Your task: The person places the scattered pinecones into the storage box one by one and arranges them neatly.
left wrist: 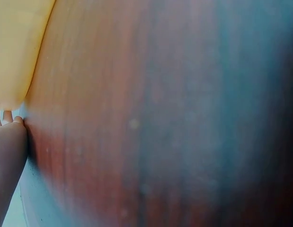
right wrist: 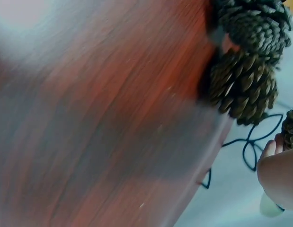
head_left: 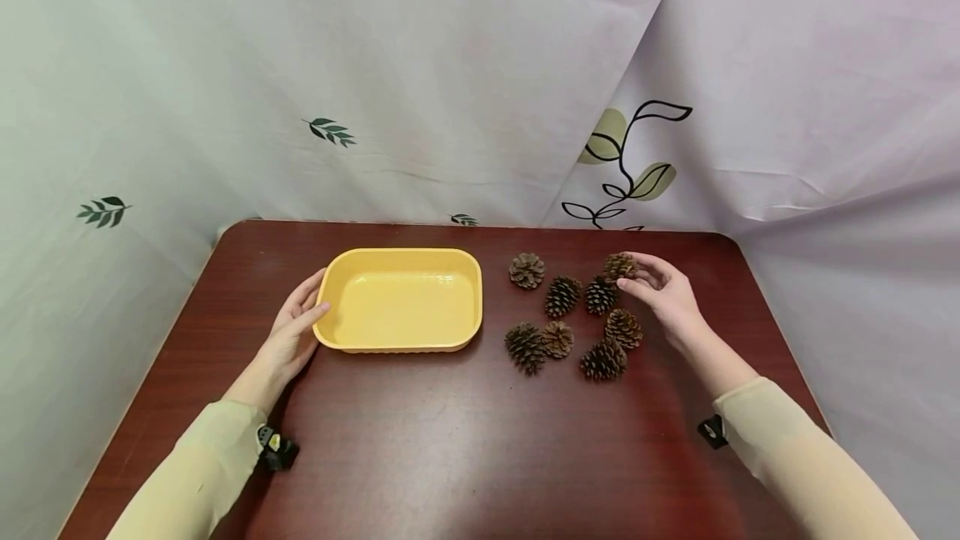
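Observation:
A yellow rectangular dish [head_left: 397, 347] with rounded corners stands on the table, nothing in it. My left hand [head_left: 289, 335] grips its left end, thumb over the rim and fingers along the outer wall. At the right, my right hand [head_left: 666, 297] pinches a brown pine cone [head_left: 619, 264] between thumb and fingers. That cone shows only partly at the edge of the right wrist view, beside the fingers [right wrist: 274, 146]. Just below it in the head view lies a darker pine cone [head_left: 600, 296]. Another pine cone [head_left: 623, 329] lies nearer my right wrist.
More pine cones lie between the dish and my right hand, among them a round one [head_left: 527, 271] at the back and a dark one [head_left: 525, 347] in front. The reddish-brown table [head_left: 420, 440] ends at a pale leaf-patterned cloth [head_left: 450, 107].

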The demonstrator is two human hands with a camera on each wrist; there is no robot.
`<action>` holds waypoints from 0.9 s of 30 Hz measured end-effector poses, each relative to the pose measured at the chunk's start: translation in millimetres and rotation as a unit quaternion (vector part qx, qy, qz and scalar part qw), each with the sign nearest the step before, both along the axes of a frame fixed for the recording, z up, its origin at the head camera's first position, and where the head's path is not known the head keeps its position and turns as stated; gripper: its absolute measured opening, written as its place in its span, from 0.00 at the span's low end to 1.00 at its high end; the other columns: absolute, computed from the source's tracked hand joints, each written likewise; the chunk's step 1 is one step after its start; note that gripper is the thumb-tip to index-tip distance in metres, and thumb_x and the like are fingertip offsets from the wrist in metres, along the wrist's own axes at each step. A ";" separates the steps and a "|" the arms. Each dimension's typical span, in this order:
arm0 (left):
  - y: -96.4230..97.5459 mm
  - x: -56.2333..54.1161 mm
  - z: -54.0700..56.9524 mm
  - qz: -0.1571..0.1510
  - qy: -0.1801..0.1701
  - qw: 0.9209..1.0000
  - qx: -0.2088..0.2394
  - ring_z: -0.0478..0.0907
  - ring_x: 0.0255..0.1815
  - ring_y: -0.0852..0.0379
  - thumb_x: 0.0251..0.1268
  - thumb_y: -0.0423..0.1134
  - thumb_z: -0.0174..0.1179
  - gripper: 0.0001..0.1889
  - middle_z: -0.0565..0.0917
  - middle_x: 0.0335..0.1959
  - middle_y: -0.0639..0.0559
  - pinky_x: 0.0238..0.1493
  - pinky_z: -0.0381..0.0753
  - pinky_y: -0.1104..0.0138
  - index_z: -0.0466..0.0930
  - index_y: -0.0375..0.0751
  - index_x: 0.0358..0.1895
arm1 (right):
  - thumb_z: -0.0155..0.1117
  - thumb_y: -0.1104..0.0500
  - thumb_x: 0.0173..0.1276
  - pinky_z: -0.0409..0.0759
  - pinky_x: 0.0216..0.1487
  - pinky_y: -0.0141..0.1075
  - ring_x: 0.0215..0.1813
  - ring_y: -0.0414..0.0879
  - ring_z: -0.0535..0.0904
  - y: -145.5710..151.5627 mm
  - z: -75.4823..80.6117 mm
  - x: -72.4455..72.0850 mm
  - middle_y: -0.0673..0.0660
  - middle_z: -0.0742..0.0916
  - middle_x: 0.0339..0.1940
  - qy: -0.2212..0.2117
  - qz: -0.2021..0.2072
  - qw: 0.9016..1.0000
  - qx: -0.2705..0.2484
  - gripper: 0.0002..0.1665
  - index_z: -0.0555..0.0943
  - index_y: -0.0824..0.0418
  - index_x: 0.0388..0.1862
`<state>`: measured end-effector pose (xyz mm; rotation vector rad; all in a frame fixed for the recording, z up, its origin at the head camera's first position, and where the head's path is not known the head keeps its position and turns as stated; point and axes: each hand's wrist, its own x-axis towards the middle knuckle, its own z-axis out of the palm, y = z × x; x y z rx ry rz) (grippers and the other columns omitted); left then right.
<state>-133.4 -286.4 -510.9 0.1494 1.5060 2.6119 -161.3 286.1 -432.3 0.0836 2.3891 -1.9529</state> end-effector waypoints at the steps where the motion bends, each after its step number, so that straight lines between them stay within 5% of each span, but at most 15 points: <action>1: -0.1 0.2 -0.2 0.000 0.000 1.000 0.001 0.82 0.63 0.67 0.82 0.21 0.43 0.28 0.82 0.67 0.62 0.57 0.85 0.72 0.71 0.53 0.74 | 0.71 0.63 0.74 0.75 0.58 0.16 0.56 0.26 0.78 -4.0 0.7 -0.3 0.29 0.82 0.53 -0.001 0.005 1.000 0.007 0.26 0.79 0.55 0.69; 13: 0.9 0.2 -0.8 0.006 -0.007 1.000 -0.010 0.82 0.63 0.67 0.82 0.21 0.44 0.28 0.82 0.67 0.63 0.57 0.85 0.73 0.72 0.53 0.74 | 0.72 0.62 0.73 0.76 0.60 0.19 0.58 0.29 0.78 -46.8 -0.9 -9.1 0.32 0.82 0.55 -0.028 0.059 0.998 0.018 0.34 0.74 0.65 0.76; 19: 1.0 0.2 1.2 0.005 -0.005 1.000 -0.012 0.82 0.64 0.67 0.82 0.21 0.44 0.28 0.81 0.68 0.62 0.58 0.85 0.73 0.70 0.52 0.75 | 0.72 0.62 0.73 0.79 0.59 0.22 0.59 0.32 0.79 -71.4 0.8 -13.8 0.55 0.82 0.70 -0.034 0.084 0.995 0.031 0.35 0.74 0.66 0.76; 22: 0.9 0.6 1.9 0.006 -0.005 1.000 -0.010 0.82 0.64 0.67 0.82 0.21 0.44 0.28 0.82 0.67 0.62 0.58 0.85 0.73 0.71 0.52 0.74 | 0.71 0.62 0.73 0.80 0.60 0.26 0.64 0.41 0.81 -85.3 2.7 -16.9 0.66 0.80 0.74 -0.034 0.099 0.994 0.034 0.34 0.75 0.66 0.76; 27: 2.2 0.5 1.7 0.006 -0.006 1.000 -0.008 0.83 0.62 0.67 0.82 0.21 0.44 0.28 0.83 0.65 0.62 0.56 0.86 0.73 0.73 0.53 0.73 | 0.71 0.60 0.74 0.80 0.70 0.44 0.74 0.59 0.78 -108.6 6.8 -20.8 0.67 0.80 0.74 -0.045 0.123 0.991 0.032 0.32 0.76 0.64 0.75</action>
